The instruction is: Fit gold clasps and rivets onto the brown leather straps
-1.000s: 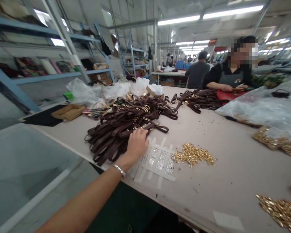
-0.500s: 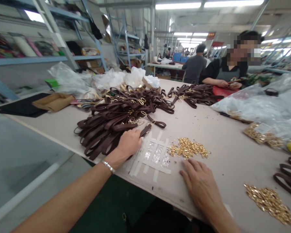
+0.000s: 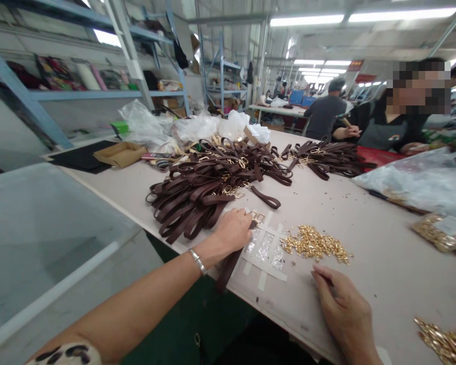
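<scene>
My left hand [image 3: 233,229] is closed on a dark brown wrist strap [image 3: 228,269]. The strap's gold clasp end shows just past my fingers, and its loop hangs below my palm over the table edge. Beside that hand, clear plastic pieces [image 3: 264,247] are fixed to the table with strips of tape. My right hand [image 3: 342,299] hovers low at the near side of a pile of small gold metal pieces [image 3: 315,243]. Its thumb and forefinger are pressed together; whatever lies between them is too small to make out.
A large heap of brown straps [image 3: 197,187] with gold clasps lies behind my left hand. More gold hardware [image 3: 443,339] is at the lower right. Plastic bags [image 3: 418,177] are on the right. Across the table a co-worker [image 3: 387,126] holds a hammer [image 3: 345,120].
My left hand has drawn a strap from the heap to the taped plastic pieces. My right hand has gone from fingers spread on the table by the gold pile to a pinch. The view has swung left.
</scene>
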Available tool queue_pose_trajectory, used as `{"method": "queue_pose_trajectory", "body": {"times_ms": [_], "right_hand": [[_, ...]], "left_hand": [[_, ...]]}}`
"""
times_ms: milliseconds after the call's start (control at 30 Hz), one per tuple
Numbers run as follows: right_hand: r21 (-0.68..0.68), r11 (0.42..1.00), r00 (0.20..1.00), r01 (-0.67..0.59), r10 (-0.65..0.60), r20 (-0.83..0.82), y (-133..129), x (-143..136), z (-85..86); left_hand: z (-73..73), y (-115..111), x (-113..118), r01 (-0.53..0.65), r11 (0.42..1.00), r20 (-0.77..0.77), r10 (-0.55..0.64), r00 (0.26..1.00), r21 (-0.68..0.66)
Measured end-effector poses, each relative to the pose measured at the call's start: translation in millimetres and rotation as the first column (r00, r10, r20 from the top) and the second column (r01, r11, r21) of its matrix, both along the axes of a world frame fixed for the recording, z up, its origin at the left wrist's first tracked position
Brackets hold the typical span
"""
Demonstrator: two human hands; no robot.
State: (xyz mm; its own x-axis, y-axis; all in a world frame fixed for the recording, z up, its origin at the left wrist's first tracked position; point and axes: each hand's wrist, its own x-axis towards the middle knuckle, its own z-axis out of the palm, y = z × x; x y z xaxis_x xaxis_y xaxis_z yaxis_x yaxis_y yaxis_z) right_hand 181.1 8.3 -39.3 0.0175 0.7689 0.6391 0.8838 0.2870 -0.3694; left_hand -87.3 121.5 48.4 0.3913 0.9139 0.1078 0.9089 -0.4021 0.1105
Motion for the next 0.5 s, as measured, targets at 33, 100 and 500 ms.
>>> {"method": "queue_pose_trajectory", "body": {"times_ms": [33, 100, 500], "right_hand": [[0.002, 1.0, 1.0, 0.0, 0.0, -0.03, -3.0, 0.5, 1.2], [-0.002, 1.0, 0.996, 0.005, -0.005, -0.094, -9.8, 1.6, 2.0], [-0.39, 0.918, 0.593, -0.075, -0.273, -0.757, -42.5, -14.6, 16.2]], "left_hand": [[-1.9, 6.5, 4.9, -0.003, 1.0, -0.004, 0.003, 1.0, -0.022], [-6.7, 16.1, 11.8, -0.02, 0.998, -0.001, 0.02, 1.0, -0.065], [18.7, -11.5, 8.3, 0.043, 0.958, 0.458, 0.096, 0.884, -0.283]]}}
